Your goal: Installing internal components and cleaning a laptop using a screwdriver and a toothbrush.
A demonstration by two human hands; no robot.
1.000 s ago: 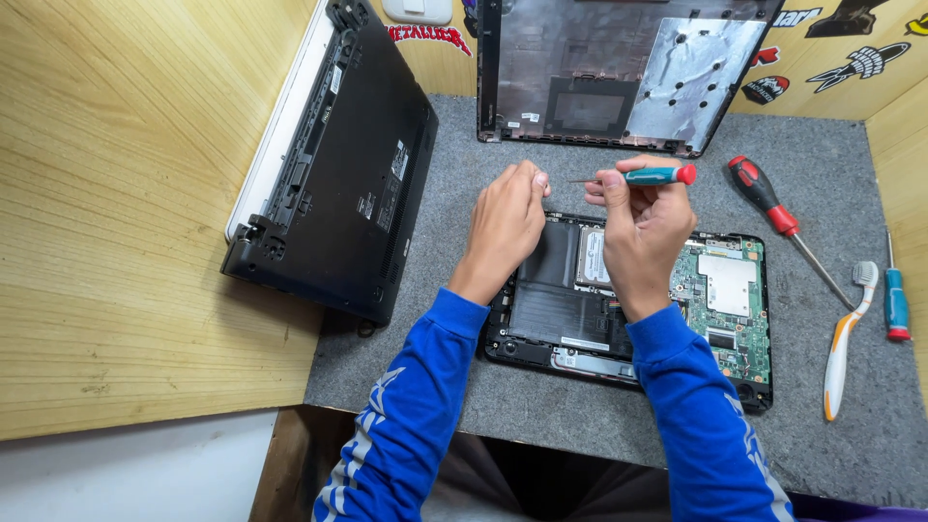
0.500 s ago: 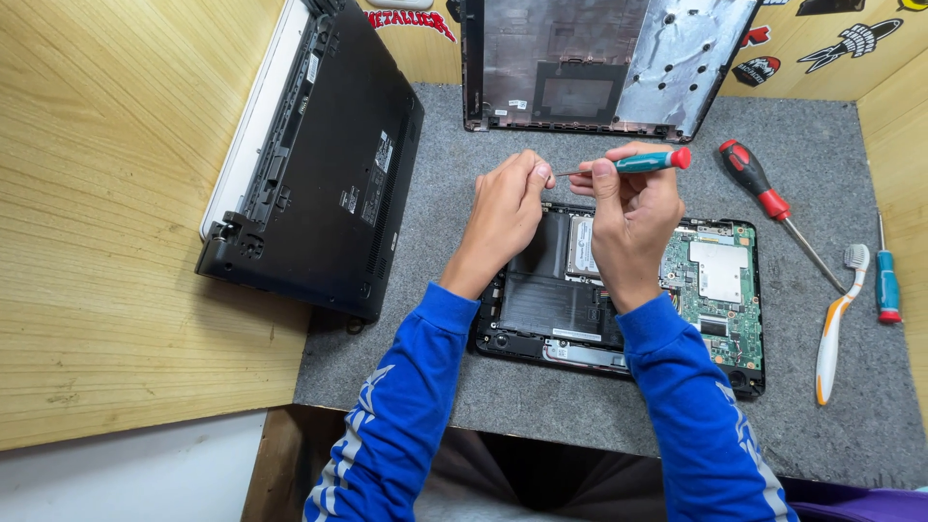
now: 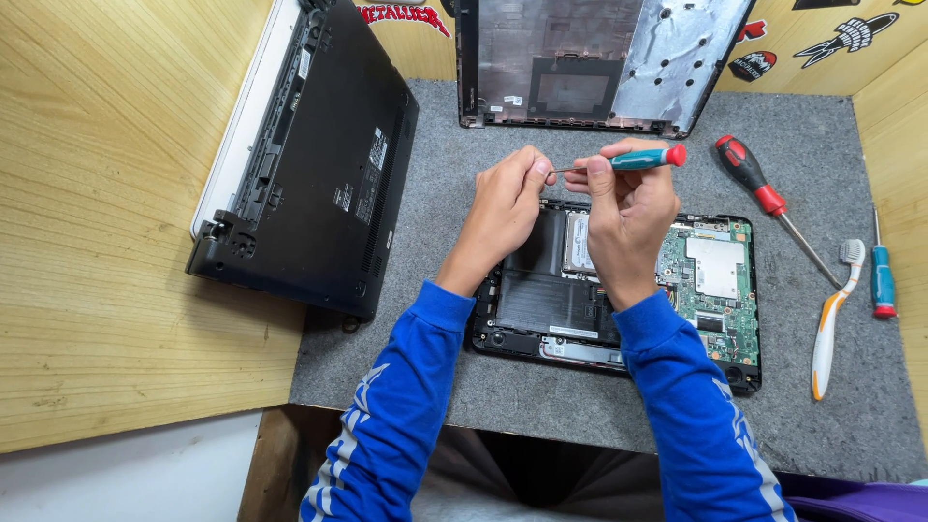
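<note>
Grey mat [image 3: 619, 425], two hands – right [image 3: 628, 217] gripping teal screwdriver [image 3: 628, 159], left [image 3: 503, 208] pinching its tip, three loose tools beside.

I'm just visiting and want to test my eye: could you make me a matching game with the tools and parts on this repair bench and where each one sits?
Things:
1. small teal-handled screwdriver with red cap
2. larger red-and-black-handled screwdriver
3. white and orange toothbrush
4. closed black laptop

Places:
A. flat on the grey felt mat, far right
B. on the left, partly on the wooden bench
C. held in the right hand
D. on the mat, just right of the hands

Pairs: 1-C, 2-D, 3-A, 4-B
</note>
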